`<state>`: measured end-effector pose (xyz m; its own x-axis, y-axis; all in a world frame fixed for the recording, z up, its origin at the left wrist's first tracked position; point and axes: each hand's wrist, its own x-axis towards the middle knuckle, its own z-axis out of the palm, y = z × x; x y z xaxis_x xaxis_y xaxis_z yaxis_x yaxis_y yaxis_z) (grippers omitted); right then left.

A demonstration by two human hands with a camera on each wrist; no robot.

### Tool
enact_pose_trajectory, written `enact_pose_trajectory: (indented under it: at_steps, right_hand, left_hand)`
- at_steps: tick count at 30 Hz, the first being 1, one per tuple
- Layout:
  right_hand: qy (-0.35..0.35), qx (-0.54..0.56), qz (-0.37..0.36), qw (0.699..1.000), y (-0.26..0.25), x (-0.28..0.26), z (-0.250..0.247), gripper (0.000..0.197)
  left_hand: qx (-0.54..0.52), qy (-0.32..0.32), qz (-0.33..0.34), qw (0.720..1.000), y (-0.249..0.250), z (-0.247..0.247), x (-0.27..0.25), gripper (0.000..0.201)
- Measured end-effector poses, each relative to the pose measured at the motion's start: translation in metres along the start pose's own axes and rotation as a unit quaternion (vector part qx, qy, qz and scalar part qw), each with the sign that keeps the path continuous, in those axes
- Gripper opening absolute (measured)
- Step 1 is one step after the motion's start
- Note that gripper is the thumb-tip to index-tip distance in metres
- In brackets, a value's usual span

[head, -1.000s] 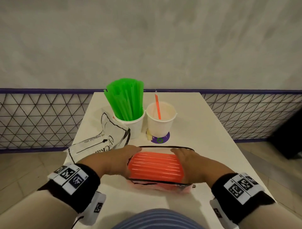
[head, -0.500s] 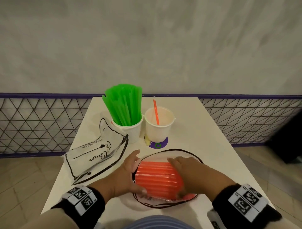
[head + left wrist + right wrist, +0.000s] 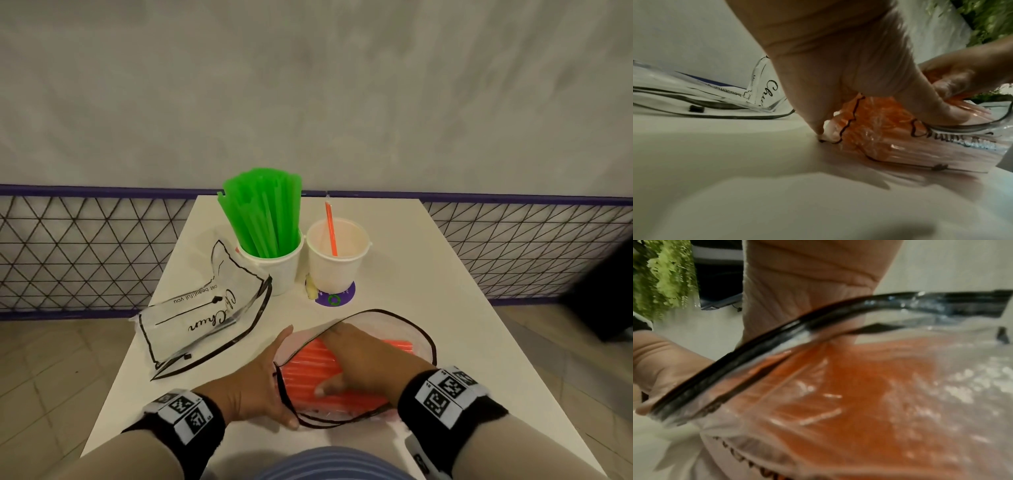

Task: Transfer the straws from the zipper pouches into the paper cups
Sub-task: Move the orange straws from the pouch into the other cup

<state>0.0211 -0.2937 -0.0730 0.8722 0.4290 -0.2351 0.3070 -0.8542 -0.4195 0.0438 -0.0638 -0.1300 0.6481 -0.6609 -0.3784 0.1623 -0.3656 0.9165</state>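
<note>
Both hands (image 3: pixel 363 366) — inside pouch (image 3: pixel 419 337) — on straws (image 3: pixel 310 368).

The head view looks down and forward over both wrists at the table (image 3: pixel 411 274). The left wrist view sits low, close along the left hand (image 3: pixel 838 65) — the right wrist view closer still, against the pouch (image 3: pixel 859 386). All three share that pouch.

- Right hand (image 3: pixel 363 366) reaches inside the open clear black-trimmed zipper pouch (image 3: pixel 419 337), wrapped over the bundle of orange plastic straws (image 3: pixel 308 368), lower centre.
- Left hand (image 3: pixel 255 383) grips the pouch's left edge.
- Green straws (image 3: pixel 263 212) fill one white paper cup (image 3: pixel 282 270), centre frame.
</note>
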Motion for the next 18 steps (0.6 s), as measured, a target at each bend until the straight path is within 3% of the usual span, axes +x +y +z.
enact_pose_trajectory:
  at_steps: [5,7,10,12,18]
  right_hand:
    - [0.018,-0.021,-0.009,1.0,0.005,0.002,-0.001,0.069]
    - [0.023,-0.053,-0.017,0.998,0.003,-0.001,0.0,0.054]
    - [0.028,-0.059,-0.02,0.998,0.0,-0.007,-0.001,0.039]
    - [0.045,-0.06,-0.026,0.997,0.0,-0.01,-0.002,0.033]
    - [0.076,-0.1,-0.026,0.992,-0.015,-0.007,0.004,0.029]
  left_hand:
    - [0.039,0.042,0.072,0.996,0.003,0.002,0.006,0.114]
    - [0.042,0.032,0.06,0.997,0.001,-0.002,0.007,0.119]
    - [0.062,-0.02,0.022,0.998,-0.003,-0.007,0.004,0.145]
    - [0.115,-0.024,0.03,0.993,-0.004,-0.007,0.005,0.146]
    - [0.12,0.047,0.03,0.991,-0.013,0.006,0.016,0.096]
